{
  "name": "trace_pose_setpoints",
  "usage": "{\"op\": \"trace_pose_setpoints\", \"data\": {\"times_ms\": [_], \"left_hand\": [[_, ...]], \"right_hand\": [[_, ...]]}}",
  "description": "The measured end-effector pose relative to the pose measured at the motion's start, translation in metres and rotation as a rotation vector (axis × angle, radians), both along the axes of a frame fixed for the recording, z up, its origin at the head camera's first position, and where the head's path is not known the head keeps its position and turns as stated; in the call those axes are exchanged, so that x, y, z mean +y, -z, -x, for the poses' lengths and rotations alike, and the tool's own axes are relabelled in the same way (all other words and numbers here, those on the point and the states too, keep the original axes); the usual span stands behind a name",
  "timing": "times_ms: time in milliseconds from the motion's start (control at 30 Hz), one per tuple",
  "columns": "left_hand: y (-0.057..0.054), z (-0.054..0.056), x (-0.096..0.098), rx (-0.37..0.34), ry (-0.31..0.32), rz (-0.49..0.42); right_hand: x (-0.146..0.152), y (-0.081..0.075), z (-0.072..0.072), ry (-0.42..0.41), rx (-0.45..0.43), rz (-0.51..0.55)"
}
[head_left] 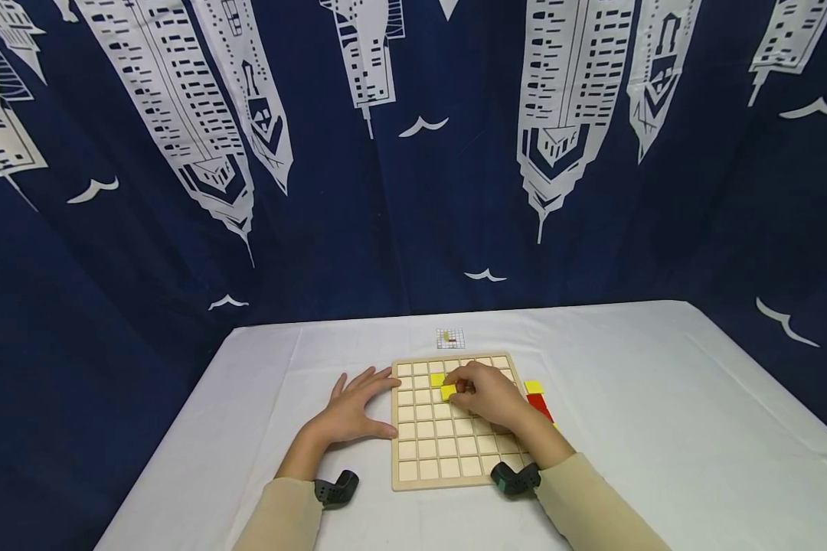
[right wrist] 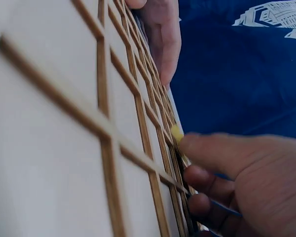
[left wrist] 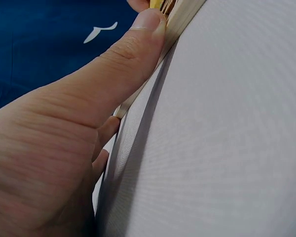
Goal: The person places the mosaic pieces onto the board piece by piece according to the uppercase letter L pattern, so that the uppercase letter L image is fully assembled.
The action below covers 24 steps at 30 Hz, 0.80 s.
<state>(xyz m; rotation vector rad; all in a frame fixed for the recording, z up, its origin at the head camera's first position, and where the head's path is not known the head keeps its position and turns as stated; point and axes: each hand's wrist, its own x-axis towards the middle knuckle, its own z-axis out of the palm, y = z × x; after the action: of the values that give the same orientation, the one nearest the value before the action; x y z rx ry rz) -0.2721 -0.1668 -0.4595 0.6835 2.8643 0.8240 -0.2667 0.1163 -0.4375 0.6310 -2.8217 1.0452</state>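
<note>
A wooden grid board (head_left: 428, 448) with square cells lies on the white table. My right hand (head_left: 488, 394) is over its upper part and pinches a yellow square tile (head_left: 449, 392) between thumb and fingers. Just behind that tile, another yellow tile (head_left: 437, 379) sits in a cell. In the right wrist view the held tile (right wrist: 176, 133) shows at the thumb tip, close to the grid. My left hand (head_left: 353, 409) is spread along the board's left edge, its thumb and fingertips at the frame; the left wrist view shows its thumb (left wrist: 123, 59) against the wooden rim.
Right of the board, partly behind my right forearm, lie a yellow tile (head_left: 534, 387) and red pieces (head_left: 540, 406). A small printed grid card (head_left: 450, 338) is beyond the board's far edge. A dark blue patterned cloth (head_left: 386, 199) hangs behind the table (head_left: 661, 398).
</note>
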Motion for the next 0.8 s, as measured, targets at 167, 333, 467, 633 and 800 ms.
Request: {"op": "trace_pose_setpoints", "data": {"times_ms": [167, 333, 467, 633, 800], "left_hand": [[-0.0001, 0.0002, -0.0003, 0.002, 0.002, 0.005], [-0.0009, -0.0002, -0.0004, -0.002, 0.004, 0.012], [-0.0012, -0.0002, -0.0002, -0.001, 0.002, 0.009], [-0.0004, 0.0004, -0.0001, 0.004, -0.007, 0.011], [0.0001, 0.0004, 0.0, -0.002, -0.008, 0.011]], "right_hand": [[-0.0029, 0.0023, 0.0001, 0.027, -0.005, -0.026], [-0.0032, 0.0039, 0.0018, 0.01, 0.008, 0.001], [-0.0029, 0.0042, 0.0018, -0.006, 0.016, 0.019], [-0.0028, 0.0042, 0.0013, -0.018, 0.022, 0.028], [-0.0028, 0.0037, 0.0, -0.037, 0.027, 0.024]]}}
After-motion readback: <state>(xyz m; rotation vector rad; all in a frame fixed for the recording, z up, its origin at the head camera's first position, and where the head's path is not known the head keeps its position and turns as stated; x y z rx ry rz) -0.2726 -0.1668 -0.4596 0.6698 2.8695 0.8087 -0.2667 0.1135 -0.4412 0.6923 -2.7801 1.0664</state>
